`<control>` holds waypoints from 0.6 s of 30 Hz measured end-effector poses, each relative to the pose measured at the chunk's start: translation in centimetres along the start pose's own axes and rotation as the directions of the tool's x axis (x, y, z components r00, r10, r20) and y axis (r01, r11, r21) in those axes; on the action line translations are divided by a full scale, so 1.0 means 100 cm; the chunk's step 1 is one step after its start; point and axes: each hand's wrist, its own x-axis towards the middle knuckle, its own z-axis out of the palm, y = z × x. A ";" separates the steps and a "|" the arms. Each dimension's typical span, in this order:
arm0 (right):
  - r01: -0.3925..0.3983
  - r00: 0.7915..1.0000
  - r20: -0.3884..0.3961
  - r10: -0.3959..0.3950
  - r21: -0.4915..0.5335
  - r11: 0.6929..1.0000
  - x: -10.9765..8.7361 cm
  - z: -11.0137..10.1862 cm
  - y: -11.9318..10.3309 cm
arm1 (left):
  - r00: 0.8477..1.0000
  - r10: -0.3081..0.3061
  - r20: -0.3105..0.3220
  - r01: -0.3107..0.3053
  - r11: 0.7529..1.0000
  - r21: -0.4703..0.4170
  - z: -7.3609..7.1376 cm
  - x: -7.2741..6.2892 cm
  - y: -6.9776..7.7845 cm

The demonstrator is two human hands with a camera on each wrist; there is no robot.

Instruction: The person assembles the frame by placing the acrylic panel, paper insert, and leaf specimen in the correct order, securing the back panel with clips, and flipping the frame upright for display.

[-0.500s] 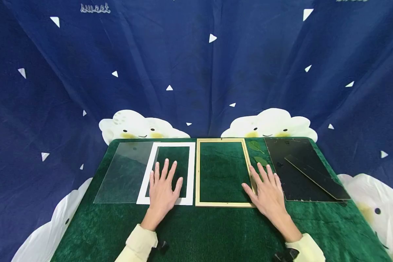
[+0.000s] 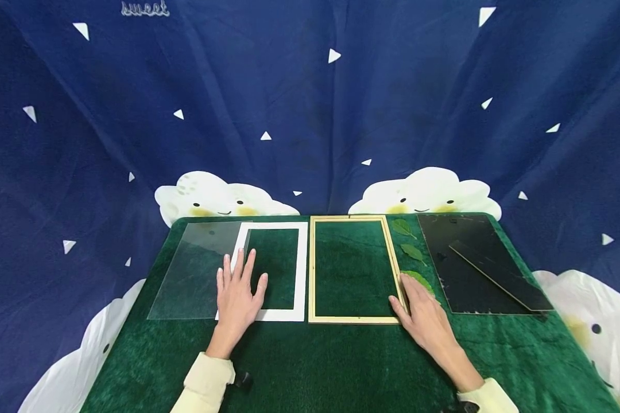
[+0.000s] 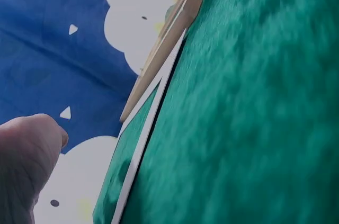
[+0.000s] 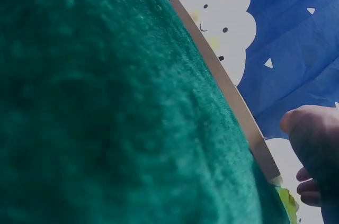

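Note:
In the head view, my left hand (image 2: 236, 301) is spread palm down above the left side of a white picture mat (image 2: 302, 269), fingertips over the edge of a clear sheet (image 2: 191, 275). My right hand (image 2: 427, 321) is over the lower right corner of a wooden picture frame (image 2: 312, 269), its fingers together and its thumb apart over the inner edge. In the right wrist view, the thumb (image 4: 310, 128) appears raised above the frame's side (image 4: 233, 94). Beside those fingers lies a green leaf (image 2: 418, 280), partly covered by the hand.
Two more leaves, an upper leaf (image 2: 403, 228) and a middle leaf (image 2: 412, 251), lie right of the frame. A black backing board (image 2: 439, 258) with a stand leg (image 2: 496, 275) is farther right. Green plush cloth (image 2: 310, 367) covers the table; a blue curtain (image 2: 289, 86) hangs behind.
My left hand has shifted left across the mat. My right hand has moved slightly right and toward me, its spread fingers drawing together, and the nearest leaf has come into view.

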 end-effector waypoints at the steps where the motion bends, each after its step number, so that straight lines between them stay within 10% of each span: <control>1: 0.000 1.000 -0.001 0.000 0.009 1.000 -0.001 0.000 0.000 | 1.000 -0.005 0.002 0.005 1.000 -0.005 -0.001 0.000 -0.003; 18: -0.032 0.988 0.153 0.019 0.085 0.996 -0.015 0.003 0.008 | 0.988 -0.145 -0.042 0.141 0.986 -0.085 -0.032 0.005 -0.079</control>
